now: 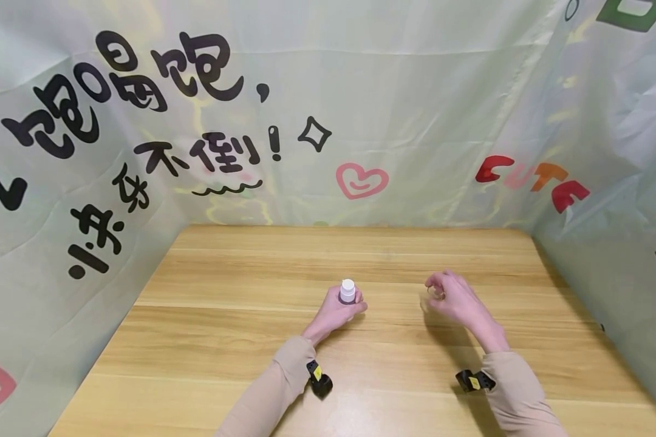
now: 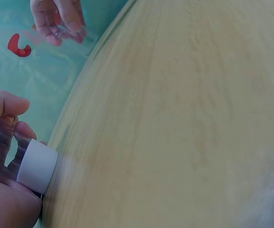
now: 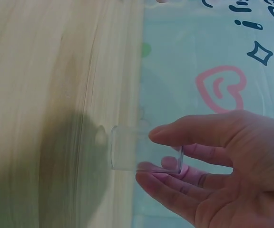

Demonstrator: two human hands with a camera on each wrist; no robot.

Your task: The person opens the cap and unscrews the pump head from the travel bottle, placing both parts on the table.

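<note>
Wearing a small camera [image 1: 321,386] on each wrist, outside your beige sleeves [image 1: 276,382], you have both arms stretched over the bench [image 1: 396,370]. Ahead, your left grip [image 1: 334,314] is curled round a small bottle [image 1: 347,294], its white top uppermost and showing above your fingers; whether its base touches the wood cannot be told. It should be light and stiff, with a smooth surface that could turn in loose fingers, so the best hold is round the body below the white part, where your fingers already wrap. As a container it gives little away: your hand hides the body, so you cannot read any contents or level.

Across a stretch of bare wood, and well apart from the bottle, your right grip [image 1: 463,303] pinches one end of a clear cup-shaped cap [image 3: 127,151] between thumb and fingertips, clear of the bench. Nothing shows inside it. Expect thin, rigid, slick plastic that weighs almost nothing and might crack if squeezed hard; a gentle pinch on its sides suits it.

Beyond the far edge hangs a pale backdrop [image 1: 410,103] with black writing [image 1: 215,67].
</note>
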